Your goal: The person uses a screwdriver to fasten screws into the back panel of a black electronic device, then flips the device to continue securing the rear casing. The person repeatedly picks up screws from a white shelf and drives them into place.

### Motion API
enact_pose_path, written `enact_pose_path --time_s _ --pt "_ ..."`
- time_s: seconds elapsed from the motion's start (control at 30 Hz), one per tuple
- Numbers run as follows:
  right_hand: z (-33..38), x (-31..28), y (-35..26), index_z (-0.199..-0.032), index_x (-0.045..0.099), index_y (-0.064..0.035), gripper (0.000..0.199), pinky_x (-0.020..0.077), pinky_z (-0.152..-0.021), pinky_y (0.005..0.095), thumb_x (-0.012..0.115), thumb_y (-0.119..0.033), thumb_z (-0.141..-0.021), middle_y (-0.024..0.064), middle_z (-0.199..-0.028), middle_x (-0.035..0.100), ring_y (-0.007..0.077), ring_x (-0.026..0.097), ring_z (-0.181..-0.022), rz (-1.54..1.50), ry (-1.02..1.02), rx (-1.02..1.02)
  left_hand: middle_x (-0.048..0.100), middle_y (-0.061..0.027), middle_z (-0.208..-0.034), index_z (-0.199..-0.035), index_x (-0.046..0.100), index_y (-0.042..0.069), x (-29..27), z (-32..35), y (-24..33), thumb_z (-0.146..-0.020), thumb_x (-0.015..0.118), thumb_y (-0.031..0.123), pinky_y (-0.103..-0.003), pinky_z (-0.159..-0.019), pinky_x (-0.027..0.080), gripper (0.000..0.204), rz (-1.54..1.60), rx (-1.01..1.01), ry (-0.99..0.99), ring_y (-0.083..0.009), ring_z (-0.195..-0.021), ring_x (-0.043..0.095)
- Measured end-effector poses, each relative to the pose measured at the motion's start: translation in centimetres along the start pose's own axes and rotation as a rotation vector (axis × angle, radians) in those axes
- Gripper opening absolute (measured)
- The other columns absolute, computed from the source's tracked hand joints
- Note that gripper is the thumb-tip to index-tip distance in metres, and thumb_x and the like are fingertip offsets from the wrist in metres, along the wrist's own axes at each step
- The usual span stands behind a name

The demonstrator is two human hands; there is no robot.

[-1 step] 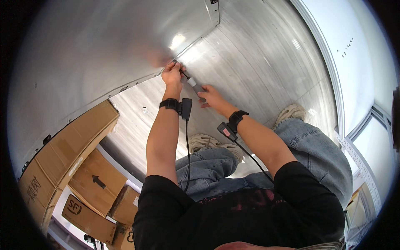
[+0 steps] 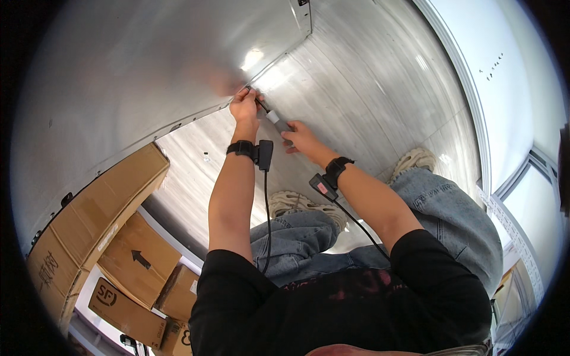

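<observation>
A screwdriver [image 2: 277, 121] with a grey handle, a pale collar and a thin dark shaft points up and left at the lower edge of a large shiny metal panel [image 2: 148, 65]. My right hand [image 2: 303, 140] is closed round the end of its handle. At the panel's edge, my left hand [image 2: 243, 108] is closed, its fingers bunched round the tip of the shaft. Those fingers hide the tip and whatever small piece they may pinch there.
Cardboard boxes [image 2: 139, 255] are stacked at the lower left, one long carton [image 2: 89, 216] lying against the panel. A small object [image 2: 206, 156] lies on the pale wood-look floor [image 2: 380, 89]. A white frame [image 2: 460, 77] curves along the right. Cables hang from both wrist straps.
</observation>
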State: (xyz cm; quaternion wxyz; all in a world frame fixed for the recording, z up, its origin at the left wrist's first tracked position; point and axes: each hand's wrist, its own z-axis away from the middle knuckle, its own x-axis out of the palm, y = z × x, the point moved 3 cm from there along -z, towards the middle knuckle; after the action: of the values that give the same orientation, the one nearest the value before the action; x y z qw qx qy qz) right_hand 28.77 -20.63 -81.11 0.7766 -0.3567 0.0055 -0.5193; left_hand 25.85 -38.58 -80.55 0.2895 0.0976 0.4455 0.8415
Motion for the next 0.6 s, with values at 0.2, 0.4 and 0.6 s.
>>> enact_pose_path --time_s 0.2,0.4,0.6 --pt "-0.2 0.1 0.0 -0.125 0.034 0.0012 0.047 0.0518 -0.066 0.0338 0.058 -0.016 -0.089 0.0126 -0.110 0.049 0.0195 0.058 -0.084 0.038 0.032 -0.017 0.064 -0.0058 -0.080 -0.097 0.053 0.005 -0.2 -0.1 0.0 -0.087 0.058 0.006 -0.022 -0.047 0.042 0.010 0.011 -0.002 -0.051 -0.0130 -0.062 0.061" --pt "-0.3 0.3 0.3 -0.124 0.036 0.0030 0.047 0.0514 -0.063 0.0339 0.059 -0.012 -0.086 0.0146 -0.104 0.051 0.0204 0.057 -0.079 -0.023 0.077 -0.041 0.064 -0.0058 -0.084 -0.101 0.052 0.007 -0.5 -0.6 -0.1 -0.088 0.060 0.008 -0.024 -0.053 0.046 0.016 0.016 -0.032 -0.087 -0.0144 -0.068 0.063" --pt "0.2 -0.2 -0.4 -0.119 0.040 -0.0009 0.039 0.0475 -0.059 0.0338 0.054 -0.020 -0.088 0.0114 -0.090 0.055 0.0187 0.056 -0.070 -0.170 -0.009 0.081 0.065 -0.0071 -0.085 -0.100 0.053 0.006 -0.4 -1.2 -0.5 -0.088 0.059 0.008 -0.024 -0.050 0.043 0.014 0.040 -0.018 -0.047 -0.0140 -0.067 0.062"
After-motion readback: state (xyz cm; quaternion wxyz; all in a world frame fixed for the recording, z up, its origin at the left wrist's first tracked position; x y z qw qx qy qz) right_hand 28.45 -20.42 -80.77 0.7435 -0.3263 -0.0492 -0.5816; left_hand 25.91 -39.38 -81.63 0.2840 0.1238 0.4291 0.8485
